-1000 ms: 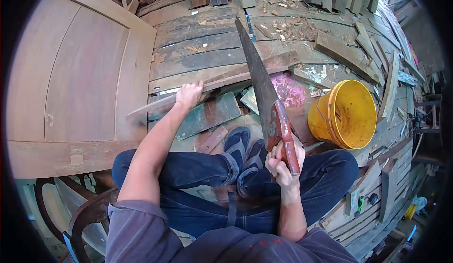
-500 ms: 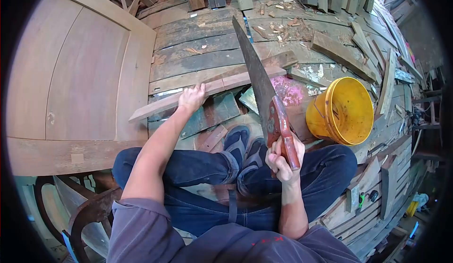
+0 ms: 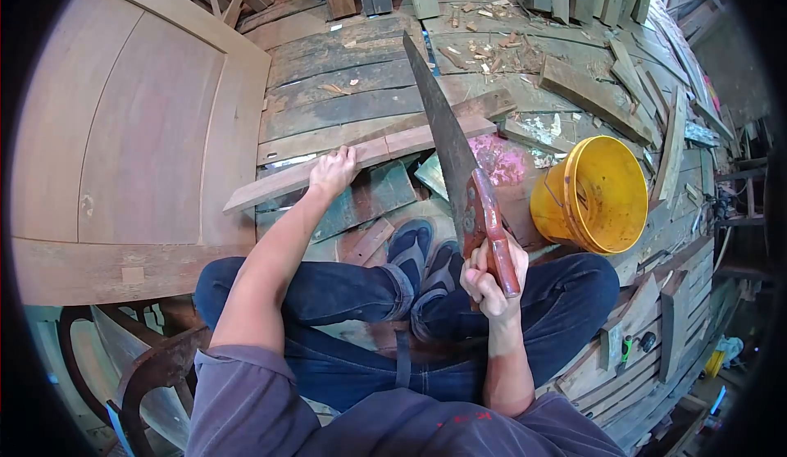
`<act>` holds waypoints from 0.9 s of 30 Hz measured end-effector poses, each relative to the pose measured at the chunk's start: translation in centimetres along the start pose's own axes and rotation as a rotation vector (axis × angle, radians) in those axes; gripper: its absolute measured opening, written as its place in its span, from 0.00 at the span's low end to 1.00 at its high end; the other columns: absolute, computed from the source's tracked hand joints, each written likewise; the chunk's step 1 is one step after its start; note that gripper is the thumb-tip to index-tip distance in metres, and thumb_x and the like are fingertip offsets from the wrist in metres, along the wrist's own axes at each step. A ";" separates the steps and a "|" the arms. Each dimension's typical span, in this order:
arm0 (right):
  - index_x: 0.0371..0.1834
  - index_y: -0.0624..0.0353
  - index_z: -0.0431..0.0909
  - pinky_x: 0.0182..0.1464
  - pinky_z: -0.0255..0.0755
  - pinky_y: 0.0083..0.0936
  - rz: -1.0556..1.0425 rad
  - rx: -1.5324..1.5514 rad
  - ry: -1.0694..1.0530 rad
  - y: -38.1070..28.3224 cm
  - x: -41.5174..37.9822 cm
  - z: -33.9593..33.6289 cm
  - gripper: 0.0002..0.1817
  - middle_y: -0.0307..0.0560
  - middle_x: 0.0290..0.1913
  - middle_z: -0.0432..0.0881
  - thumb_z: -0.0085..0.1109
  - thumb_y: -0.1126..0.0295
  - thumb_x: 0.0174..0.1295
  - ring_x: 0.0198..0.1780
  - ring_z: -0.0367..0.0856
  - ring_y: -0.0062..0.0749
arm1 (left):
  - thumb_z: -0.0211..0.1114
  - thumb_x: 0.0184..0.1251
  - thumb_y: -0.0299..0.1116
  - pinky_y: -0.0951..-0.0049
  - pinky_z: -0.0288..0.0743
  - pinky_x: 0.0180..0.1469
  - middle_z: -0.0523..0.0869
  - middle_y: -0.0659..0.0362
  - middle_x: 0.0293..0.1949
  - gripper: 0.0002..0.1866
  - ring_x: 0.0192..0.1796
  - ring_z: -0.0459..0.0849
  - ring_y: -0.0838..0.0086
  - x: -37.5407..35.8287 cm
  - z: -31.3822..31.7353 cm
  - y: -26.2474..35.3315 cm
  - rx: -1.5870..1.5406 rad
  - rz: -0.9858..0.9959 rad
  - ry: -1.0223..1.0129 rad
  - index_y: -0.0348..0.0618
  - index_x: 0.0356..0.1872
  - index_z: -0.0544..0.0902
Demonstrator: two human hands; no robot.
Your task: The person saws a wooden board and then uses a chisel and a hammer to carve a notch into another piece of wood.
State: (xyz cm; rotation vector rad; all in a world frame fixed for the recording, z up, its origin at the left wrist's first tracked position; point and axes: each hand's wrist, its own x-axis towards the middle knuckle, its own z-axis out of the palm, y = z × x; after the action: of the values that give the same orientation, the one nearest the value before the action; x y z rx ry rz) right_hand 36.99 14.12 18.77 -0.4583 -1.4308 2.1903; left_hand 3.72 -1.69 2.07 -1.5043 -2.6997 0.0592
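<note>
My right hand [image 3: 496, 272] is wrapped round the reddish-brown wooden handle of a hand saw [image 3: 447, 129]. The saw's long dark blade points forward and up to the left, overlapping the far part of a wooden strip [image 3: 287, 180] in this view. Over the strip's near edge my left hand [image 3: 334, 170] is closed, fingers curled on its top. A thin dark line crosses the strip just right of that hand. Beneath the strip lie a dark board [image 3: 369, 199] and another plank [image 3: 484, 103], partly hidden.
A yellow bucket [image 3: 611, 195] stands to the right by my knee. On the left is a large panelled wooden door [image 3: 147, 121]. Wood chips [image 3: 492, 55] and a thick offcut [image 3: 598, 96] lie on the plank floor ahead. A green-handled tool [image 3: 627, 347] sits at lower right.
</note>
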 end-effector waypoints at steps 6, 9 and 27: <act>0.26 0.61 0.68 0.26 0.63 0.18 0.003 -0.011 0.005 0.2 0.0 -0.1 0.11 0.37 0.23 0.70 0.64 0.79 0.51 0.24 0.67 0.17 | 0.66 0.65 0.41 0.52 0.84 0.46 0.87 0.46 0.47 0.22 0.44 0.89 0.51 0.8 -1.0 -0.1 -0.038 -0.073 -0.146 0.40 0.55 0.77; 0.25 0.60 0.68 0.25 0.62 0.17 0.019 0.012 0.021 0.1 0.0 0.2 0.10 0.37 0.23 0.70 0.63 0.80 0.50 0.23 0.66 0.17 | 0.70 0.63 0.50 0.53 0.84 0.48 0.87 0.45 0.44 0.26 0.46 0.88 0.49 1.7 -2.1 -0.3 -0.052 -0.125 -0.193 0.38 0.51 0.77; 0.23 0.60 0.66 0.21 0.58 0.17 0.018 -0.016 0.043 0.4 0.2 0.6 0.11 0.36 0.20 0.68 0.62 0.80 0.51 0.18 0.63 0.15 | 0.70 0.56 0.66 0.51 0.83 0.45 0.88 0.40 0.34 0.35 0.43 0.88 0.45 5.7 -2.6 -4.0 -0.211 -0.090 -0.200 0.37 0.41 0.85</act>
State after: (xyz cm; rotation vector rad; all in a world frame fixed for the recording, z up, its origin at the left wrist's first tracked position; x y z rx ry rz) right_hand 36.42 13.69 18.59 -0.5218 -1.4277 2.1713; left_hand -2.50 1.12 5.03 -1.4999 -3.0131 -0.0863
